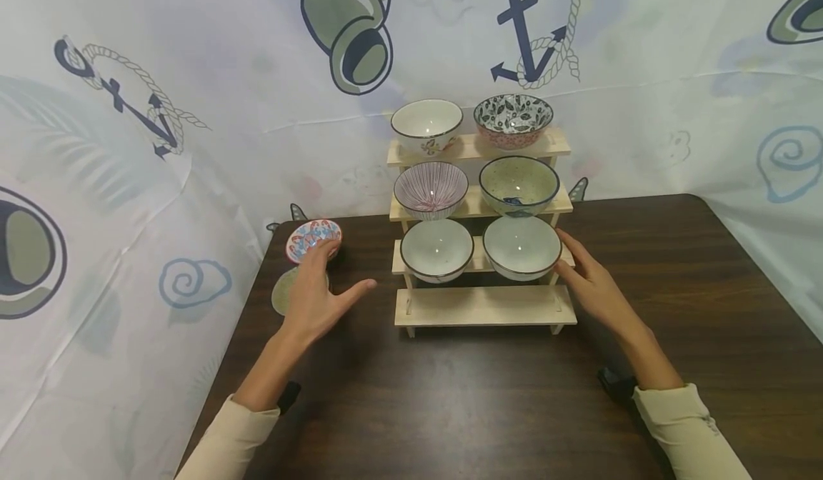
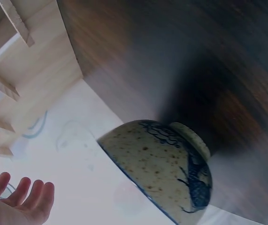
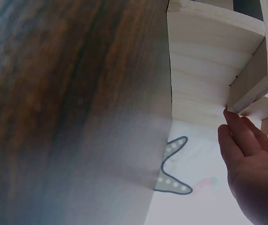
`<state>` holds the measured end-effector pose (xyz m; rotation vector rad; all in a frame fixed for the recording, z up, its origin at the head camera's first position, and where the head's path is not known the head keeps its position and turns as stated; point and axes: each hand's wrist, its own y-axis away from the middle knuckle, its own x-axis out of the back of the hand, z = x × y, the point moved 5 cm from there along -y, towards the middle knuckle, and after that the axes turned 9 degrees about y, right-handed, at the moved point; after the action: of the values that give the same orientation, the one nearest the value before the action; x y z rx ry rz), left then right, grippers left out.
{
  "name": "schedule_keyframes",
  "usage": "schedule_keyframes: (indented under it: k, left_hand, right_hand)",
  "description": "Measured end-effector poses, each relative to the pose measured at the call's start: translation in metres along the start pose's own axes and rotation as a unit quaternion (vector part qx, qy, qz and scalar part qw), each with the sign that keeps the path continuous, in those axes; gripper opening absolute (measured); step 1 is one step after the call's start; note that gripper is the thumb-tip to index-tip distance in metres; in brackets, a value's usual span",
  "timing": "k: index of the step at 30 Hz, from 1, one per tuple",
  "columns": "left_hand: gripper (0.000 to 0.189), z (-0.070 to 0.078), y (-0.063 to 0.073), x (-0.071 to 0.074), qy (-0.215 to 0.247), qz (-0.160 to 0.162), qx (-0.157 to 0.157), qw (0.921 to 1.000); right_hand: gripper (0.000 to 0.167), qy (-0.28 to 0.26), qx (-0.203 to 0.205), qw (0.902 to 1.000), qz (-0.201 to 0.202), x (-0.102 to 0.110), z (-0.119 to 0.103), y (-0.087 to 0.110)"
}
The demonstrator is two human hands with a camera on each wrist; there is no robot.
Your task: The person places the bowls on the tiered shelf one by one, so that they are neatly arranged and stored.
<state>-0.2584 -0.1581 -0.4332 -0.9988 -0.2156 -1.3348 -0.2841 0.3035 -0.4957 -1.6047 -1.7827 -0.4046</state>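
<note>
White dark-rimmed bowl (image 1: 522,244) on stepped pale-wood rack (image 1: 485,308), placing seemingly finished; right hand (image 1: 594,291), left hand (image 1: 315,298) relaxed, grasping nothing; likely next lift: speckled blue-patterned bowl (image 2: 152,159).

Head cam: up high, facing fwd/down, wide; gets tabletop (image 1: 482,408), whole rack (image 1: 485,308), L grip (image 1: 315,303), R grip (image 1: 594,288). L wrist cam: low, v. close to speckled bowl (image 2: 155,161), rolled over, L grip btm-L corner. R wrist cam: low, nr rack's side, rolled sideways, R grip at R edge. All 3 share rack, tabletop, backdrop (image 1: 257,123).
</note>
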Motion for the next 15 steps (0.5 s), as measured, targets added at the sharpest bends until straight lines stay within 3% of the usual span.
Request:
schedule_keyframes:
  k: [9, 15]
  left_hand:
    - [0.097, -0.013, 0.005, 0.008, -0.007, -0.001, 0.043, 0.9991]
    - [0.092, -0.016, 0.005, 0.012, -0.013, 0.014, 0.042, 0.999]
  right_hand:
    - [0.065, 0.001, 0.002, 1.0, -0.001, -0.001, 0.001, -0.002]
    - [0.065, -0.003, -0.007, 1.0, -0.004, 0.0, 0.005, -0.003]
